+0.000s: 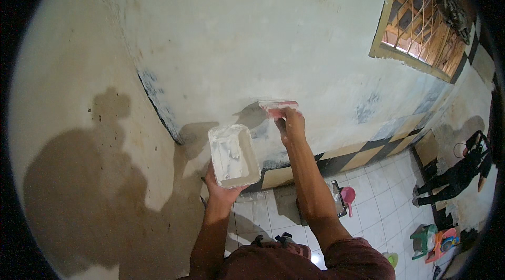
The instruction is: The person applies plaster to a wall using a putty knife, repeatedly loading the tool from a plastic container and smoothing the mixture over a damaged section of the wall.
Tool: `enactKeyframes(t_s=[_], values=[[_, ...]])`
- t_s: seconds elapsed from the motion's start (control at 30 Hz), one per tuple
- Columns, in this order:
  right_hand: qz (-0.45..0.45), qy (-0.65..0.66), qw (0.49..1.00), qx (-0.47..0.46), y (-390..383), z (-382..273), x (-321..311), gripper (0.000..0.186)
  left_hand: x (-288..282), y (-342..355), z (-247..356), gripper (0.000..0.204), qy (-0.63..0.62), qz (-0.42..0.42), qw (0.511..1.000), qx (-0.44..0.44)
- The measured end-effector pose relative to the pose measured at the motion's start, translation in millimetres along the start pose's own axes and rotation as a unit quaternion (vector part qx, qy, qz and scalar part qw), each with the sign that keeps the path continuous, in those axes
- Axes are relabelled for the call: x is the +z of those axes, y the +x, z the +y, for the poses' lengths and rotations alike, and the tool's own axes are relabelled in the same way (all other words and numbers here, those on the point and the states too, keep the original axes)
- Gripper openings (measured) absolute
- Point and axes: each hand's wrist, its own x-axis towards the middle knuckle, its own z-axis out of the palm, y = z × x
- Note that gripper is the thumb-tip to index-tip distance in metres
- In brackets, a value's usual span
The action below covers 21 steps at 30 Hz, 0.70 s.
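My left hand (225, 191) grips a white rectangular tub (241, 181) from below, near the corner of the walls. White putty (227, 146) coats the inside of the tub, thicker toward its far side. To the right, my right hand (292, 123) is closed on a red putty spreader (281, 107) smeared with white. The spreader's wide edge lies at the pale wall (236, 59), and I cannot tell if it presses on it. Bluish-grey patches (368, 106) show on the wall lower down.
A barred window (421, 27) opens at the upper right. Black and tan tiles (363, 158) run along the wall's foot. On the white floor (363, 185) are a pink dipper (347, 196) and small stools (423, 240). Another person (457, 172) stands at the far right.
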Motion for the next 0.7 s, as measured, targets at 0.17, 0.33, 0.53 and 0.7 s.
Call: enactKeyframes(t_s=[0.17,0.33,0.53,0.7], values=[[-0.015,-0.009,1.0,0.017,72,-55,44,0.003,-9,1,-3,0.058,0.013,0.001,1.0,-0.01],[-0.031,0.004,0.997,-0.072,-13,-81,73,0.005,-39,-7,15,0.066,0.024,-0.049,0.999,-0.001],[0.09,-0.295,0.913,-0.269,-28,-46,-9,0.01,-54,-18,15,0.065,-0.013,-0.016,1.0,0.0],[0.207,-0.519,0.712,-0.425,16,-32,-32,0.013,-44,-39,20,0.063,0.13,0.02,0.984,0.118]])
